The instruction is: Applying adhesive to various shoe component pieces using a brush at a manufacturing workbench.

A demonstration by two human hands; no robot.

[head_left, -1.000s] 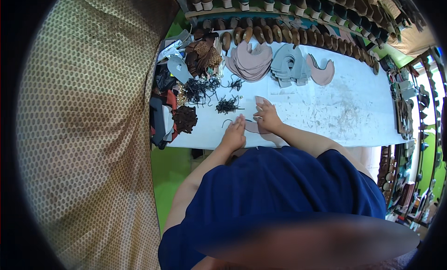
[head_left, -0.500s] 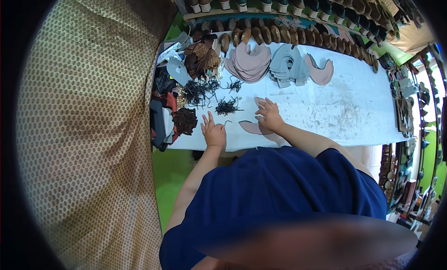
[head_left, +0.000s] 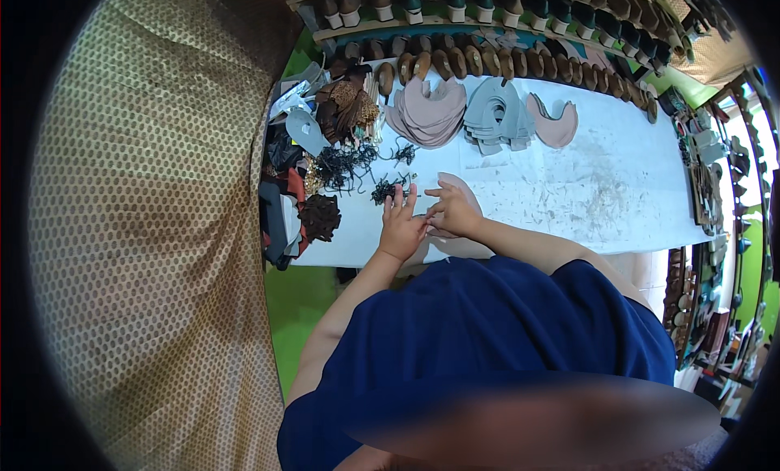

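Observation:
A U-shaped, pinkish-grey shoe upper piece (head_left: 457, 179) lies at the table's near edge, partly covered by my right hand (head_left: 457, 213). That hand's thumb and forefinger close on the piece's left arm, while its other fingers are raised. My left hand (head_left: 401, 230) meets it there, thumb and forefinger pinched at the piece's edge and the remaining fingers stretched up. A thin dark strip was in this pinch a moment ago; now the fingers mostly hide it. Just beyond my left fingertips sits a small heap of short dark strips (head_left: 385, 190).
Stacked pink upper pieces (head_left: 429, 122), grey ones (head_left: 492, 118) and a smaller pink stack (head_left: 554, 126) line the back of the white-covered table (head_left: 520, 203). Brown scraps (head_left: 320, 218) and tangled dark strips (head_left: 345, 164) crowd the left. Shoe lasts (head_left: 491, 62) stand along the far edge.
My left hand has moved right and slightly forward from beside the upper piece to its edge, bringing the dark strip. My right hand has shifted a little left and nearer, toward the left one.

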